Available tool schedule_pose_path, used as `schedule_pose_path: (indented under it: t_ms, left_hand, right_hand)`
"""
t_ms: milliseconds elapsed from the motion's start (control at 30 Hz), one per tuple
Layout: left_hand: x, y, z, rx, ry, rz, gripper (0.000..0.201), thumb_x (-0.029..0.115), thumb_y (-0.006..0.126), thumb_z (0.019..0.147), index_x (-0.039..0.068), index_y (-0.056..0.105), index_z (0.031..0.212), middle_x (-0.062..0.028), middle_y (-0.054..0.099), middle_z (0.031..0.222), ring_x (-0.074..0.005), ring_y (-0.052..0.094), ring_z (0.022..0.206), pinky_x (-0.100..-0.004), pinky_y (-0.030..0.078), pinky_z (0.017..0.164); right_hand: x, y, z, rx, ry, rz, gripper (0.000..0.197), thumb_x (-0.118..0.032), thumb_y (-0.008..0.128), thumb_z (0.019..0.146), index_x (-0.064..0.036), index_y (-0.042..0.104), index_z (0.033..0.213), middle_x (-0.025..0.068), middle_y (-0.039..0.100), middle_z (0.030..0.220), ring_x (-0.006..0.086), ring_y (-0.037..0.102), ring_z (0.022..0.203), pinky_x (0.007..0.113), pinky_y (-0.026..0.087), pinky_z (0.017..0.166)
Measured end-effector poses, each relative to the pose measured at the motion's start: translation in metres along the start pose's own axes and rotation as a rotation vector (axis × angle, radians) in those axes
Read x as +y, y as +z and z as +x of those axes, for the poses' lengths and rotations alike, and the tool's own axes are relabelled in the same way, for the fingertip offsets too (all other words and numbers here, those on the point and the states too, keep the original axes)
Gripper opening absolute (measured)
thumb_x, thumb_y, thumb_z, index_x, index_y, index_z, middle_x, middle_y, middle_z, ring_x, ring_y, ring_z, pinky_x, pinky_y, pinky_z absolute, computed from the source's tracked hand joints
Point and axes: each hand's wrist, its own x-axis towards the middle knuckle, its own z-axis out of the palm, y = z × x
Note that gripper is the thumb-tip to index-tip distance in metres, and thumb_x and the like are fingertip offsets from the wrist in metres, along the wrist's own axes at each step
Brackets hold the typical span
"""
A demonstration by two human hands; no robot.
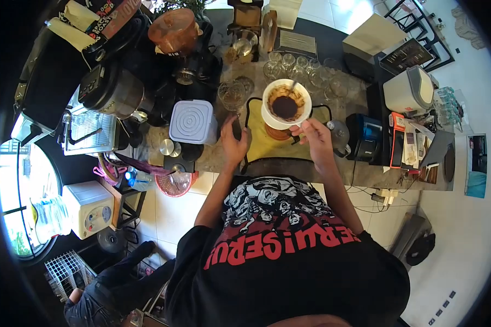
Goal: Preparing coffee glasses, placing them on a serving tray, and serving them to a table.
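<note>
A white coffee dripper (301, 116) with dark wet coffee grounds (284, 107) inside is just in front of me. My right hand (316, 139) pinches it at its lower right side. Under the dripper, a round brown base (278, 133) partly shows; the dripper hides the rest. Both are over a yellow cloth with black edging (262, 147). My left hand (234, 143) rests at the cloth's left edge, fingers apart and holding nothing. Just beyond its fingertips stands a clear glass vessel (232, 94).
Several clear glasses (289, 62) stand behind the dripper. A lidded pale container (192, 121) is left of my left hand, beyond it a coffee machine (109, 90). A round grey kettle-like vessel (339, 136) and a black device (364, 139) are at right. A person (109, 291) is at lower left.
</note>
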Motion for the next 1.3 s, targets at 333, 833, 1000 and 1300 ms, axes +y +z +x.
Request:
schedule_pose_path:
  t_ms: [333,833,1000,1300]
  left_hand:
    - [0.004,-0.008,0.001,0.001,0.023,0.026,0.026,0.011,0.067,0.086,0.003,0.062,0.11,-0.0235,0.058,0.13,-0.0423,0.052,0.122,-0.0475,0.039,0.106]
    - [0.003,-0.007,0.005,-0.028,0.015,0.042,0.027,0.016,0.068,0.086,0.004,0.064,0.11,-0.0224,0.057,0.132,-0.042,0.051,0.124,-0.0481,0.038,0.107]
    - [0.032,-0.005,0.019,-0.152,0.053,0.05,0.028,0.014,0.066,0.088,0.004,0.063,0.113,-0.0205,0.057,0.131,-0.0409,0.051,0.122,-0.048,0.039,0.106]
    - [0.022,0.037,0.041,-0.307,0.194,0.047,0.028,0.011,0.055,0.093,0.0,0.061,0.118,-0.0193,0.057,0.131,-0.0389,0.051,0.124,-0.0478,0.037,0.106]
  right_hand:
    - [0.003,0.087,0.088,-0.155,-0.064,0.042,0.023,-0.026,0.054,0.104,-0.0056,0.065,0.103,0.0006,0.071,0.094,0.0074,0.061,0.081,0.023,0.045,0.064]
    - [0.013,0.087,0.079,-0.034,-0.242,-0.188,0.028,-0.018,0.063,0.098,-0.002,0.055,0.12,0.0094,0.066,0.112,0.0171,0.062,0.099,0.032,0.049,0.084]
    - [0.033,0.039,-0.002,0.318,-0.518,-0.539,0.038,-0.02,0.064,0.095,-0.0004,0.053,0.126,0.0213,0.059,0.119,0.0374,0.055,0.116,0.043,0.042,0.098]
    - [0.095,0.021,-0.01,0.249,-0.009,-0.452,0.038,-0.035,0.065,0.097,0.0023,0.06,0.094,0.0124,0.058,0.075,0.0244,0.057,0.071,0.036,0.045,0.068]
